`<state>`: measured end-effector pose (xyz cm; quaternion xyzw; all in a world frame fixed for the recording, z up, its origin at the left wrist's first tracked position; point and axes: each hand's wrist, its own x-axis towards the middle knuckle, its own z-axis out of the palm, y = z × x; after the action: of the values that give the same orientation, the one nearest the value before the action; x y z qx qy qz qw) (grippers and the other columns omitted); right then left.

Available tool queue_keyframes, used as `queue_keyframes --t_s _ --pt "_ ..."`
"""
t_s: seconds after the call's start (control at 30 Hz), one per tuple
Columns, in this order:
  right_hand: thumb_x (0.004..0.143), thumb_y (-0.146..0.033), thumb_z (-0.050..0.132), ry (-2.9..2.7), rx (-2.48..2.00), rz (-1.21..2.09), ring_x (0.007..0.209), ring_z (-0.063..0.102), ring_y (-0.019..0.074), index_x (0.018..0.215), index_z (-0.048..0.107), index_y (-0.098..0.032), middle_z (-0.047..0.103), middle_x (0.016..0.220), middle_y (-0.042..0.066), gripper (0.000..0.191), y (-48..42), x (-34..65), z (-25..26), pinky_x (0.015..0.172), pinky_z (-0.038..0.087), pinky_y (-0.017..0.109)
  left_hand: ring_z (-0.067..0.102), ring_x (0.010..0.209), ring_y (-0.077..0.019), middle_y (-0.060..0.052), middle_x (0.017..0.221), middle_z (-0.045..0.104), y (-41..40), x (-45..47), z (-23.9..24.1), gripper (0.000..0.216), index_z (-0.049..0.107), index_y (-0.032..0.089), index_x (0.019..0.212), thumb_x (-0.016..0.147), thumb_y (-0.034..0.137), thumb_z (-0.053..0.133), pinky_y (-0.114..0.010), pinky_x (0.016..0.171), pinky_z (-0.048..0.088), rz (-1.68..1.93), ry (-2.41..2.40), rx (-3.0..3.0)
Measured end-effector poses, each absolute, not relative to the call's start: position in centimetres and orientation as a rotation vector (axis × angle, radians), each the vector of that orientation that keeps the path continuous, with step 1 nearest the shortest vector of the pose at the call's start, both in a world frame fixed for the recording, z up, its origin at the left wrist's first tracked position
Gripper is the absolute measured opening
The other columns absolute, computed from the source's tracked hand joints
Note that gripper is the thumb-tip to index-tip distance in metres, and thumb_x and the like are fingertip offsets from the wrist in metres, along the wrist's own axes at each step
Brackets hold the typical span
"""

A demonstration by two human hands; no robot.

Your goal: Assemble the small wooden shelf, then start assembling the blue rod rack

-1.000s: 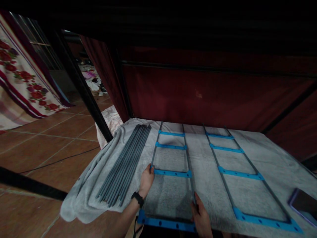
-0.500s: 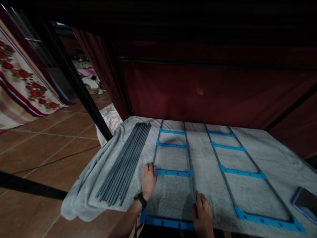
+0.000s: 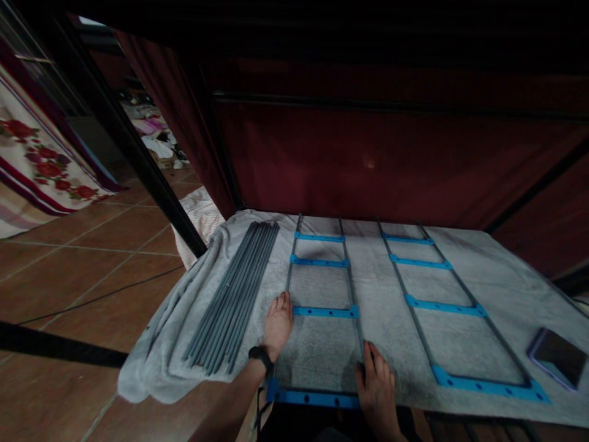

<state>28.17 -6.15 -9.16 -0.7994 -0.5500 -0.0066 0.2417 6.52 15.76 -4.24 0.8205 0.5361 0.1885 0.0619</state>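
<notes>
A ladder-like frame of grey tubes and blue crossbars [image 3: 319, 263] lies on the grey blanket in front of me. My left hand [image 3: 278, 320], with a dark band on the wrist, is closed round the left tube where the third crossbar from the far end meets it, hiding that joint. Lower down, my right hand [image 3: 378, 382] grips the right tube close to the near crossbar [image 3: 317, 398], whose right end it covers. To the right lies a second, similar frame [image 3: 445, 306], untouched. A bundle of loose grey tubes [image 3: 234, 294] rests left of my left hand.
The grey blanket [image 3: 501, 276] covers a bed platform below a dark red curtain [image 3: 368, 166]. A phone [image 3: 558, 358] lies at the right. A black post [image 3: 138, 147] rises at the left, beside a tiled floor [image 3: 87, 270] crossed by a cable [image 3: 110, 290].
My view has shifted slightly, so the blanket and frames sit a little higher in the picture. Both hands stay at about the same spots on the left-hand frame.
</notes>
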Motion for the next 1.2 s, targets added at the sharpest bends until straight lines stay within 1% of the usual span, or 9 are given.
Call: queue_keyframes --t_s 0.13,0.2,0.3,0.4,0.5,0.63,0.87,1.0,1.2 --pt "0.099 -0.043 0.037 -1.503 -2.124 -0.084 0.126 0.052 0.0327 0.149 0.038 -0.016 0.055 0.138 0.019 0.056 -5.5 29.3 -10.2 0.094 0.047 0.048 0.055 0.127 -0.029 -0.021 0.133 0.061 15.9 6.1 -4.3 0.046 0.054 0.003 0.135 0.099 0.019 0.03 -0.042 0.104 0.046 0.596 1.602 2.506" --pt "0.099 -0.044 0.036 -1.517 -2.061 -0.1 0.13 0.049 0.0326 0.148 0.038 -0.014 0.053 0.14 0.02 0.057 -4.4 30.4 -9.8 0.098 0.046 0.049 0.057 0.123 -0.0283 -0.018 0.131 0.063 16.2 5.8 -4.3 0.042 0.057 0.008 0.133 0.098 0.02 0.035 -0.041 0.105 0.047 0.605 1.595 2.502" --pt "0.1 -0.041 0.034 -1.578 -1.985 -0.057 0.14 0.039 0.0296 0.152 0.031 -0.014 0.044 0.15 0.018 0.058 -1.4 32.0 -8.3 0.109 0.04 0.049 0.059 0.12 -0.0277 -0.016 0.128 0.065 17.5 5.5 -4.1 0.038 0.059 0.012 0.127 0.099 0.025 0.038 -0.042 0.106 0.046 0.617 1.592 2.496" --pt "0.101 -0.038 0.031 -1.619 -1.973 0.016 0.145 0.032 0.0263 0.154 0.026 -0.015 0.037 0.156 0.015 0.059 2.1 32.9 -7.2 0.114 0.036 0.047 0.053 0.127 -0.028 -0.018 0.137 0.058 20.1 6.5 -3.4 0.042 0.052 0.01 0.134 0.1 0.027 0.035 -0.044 0.109 0.043 0.703 1.601 2.488" --pt "0.101 -0.039 0.031 -1.654 -1.996 0.053 0.146 0.031 0.026 0.154 0.027 -0.014 0.037 0.157 0.015 0.059 4.3 32.8 -7.5 0.116 0.034 0.048 0.043 0.138 -0.0279 -0.02 0.147 0.049 24.1 8.7 -2.5 0.049 0.041 0.007 0.144 0.099 0.027 0.034 -0.045 0.113 0.038 0.773 1.572 2.505" --pt "0.1 -0.04 0.035 -1.684 -2.027 0.016 0.145 0.034 0.0263 0.155 0.024 -0.014 0.039 0.156 0.015 0.062 4.9 32.2 -8.7 0.118 0.029 0.051 0.035 0.144 -0.0273 -0.022 0.152 0.042 30.1 12.2 -1.9 0.052 0.039 0.005 0.145 0.099 0.029 0.034 -0.043 0.117 0.031 0.629 1.533 2.53" --pt "0.098 -0.025 0.035 -1.751 -1.978 -0.107 0.145 0.035 0.0253 0.158 0.011 -0.018 0.041 0.155 0.014 0.065 4.4 32.2 -9.0 0.114 0.034 0.051 0.025 0.148 -0.0303 -0.021 0.158 0.034 38.8 16.4 -2.2 0.06 0.037 0.004 0.147 0.098 0.038 0.038 -0.044 0.117 0.028 0.503 1.484 2.564" --pt "0.097 -0.028 0.039 -1.749 -1.981 -0.114 0.143 0.037 0.0266 0.158 0.011 -0.018 0.042 0.154 0.014 0.068 4.4 32.1 -8.8 0.113 0.036 0.052 0.025 0.149 -0.0295 -0.019 0.159 0.033 41.7 17.2 -2.8 0.063 0.037 0.005 0.148 0.098 0.043 0.04 -0.041 0.118 0.027 0.431 1.448 2.586" --pt "0.097 -0.031 0.04 -1.767 -2.009 -0.132 0.143 0.038 0.0267 0.158 0.014 -0.019 0.042 0.154 0.013 0.068 4.3 31.7 -8.0 0.111 0.038 0.051 0.03 0.147 -0.0268 -0.019 0.156 0.038 43.4 17.0 -4.4 0.062 0.037 0.005 0.148 0.098 0.042 0.038 -0.036 0.119 0.025 0.351 1.433 2.593"
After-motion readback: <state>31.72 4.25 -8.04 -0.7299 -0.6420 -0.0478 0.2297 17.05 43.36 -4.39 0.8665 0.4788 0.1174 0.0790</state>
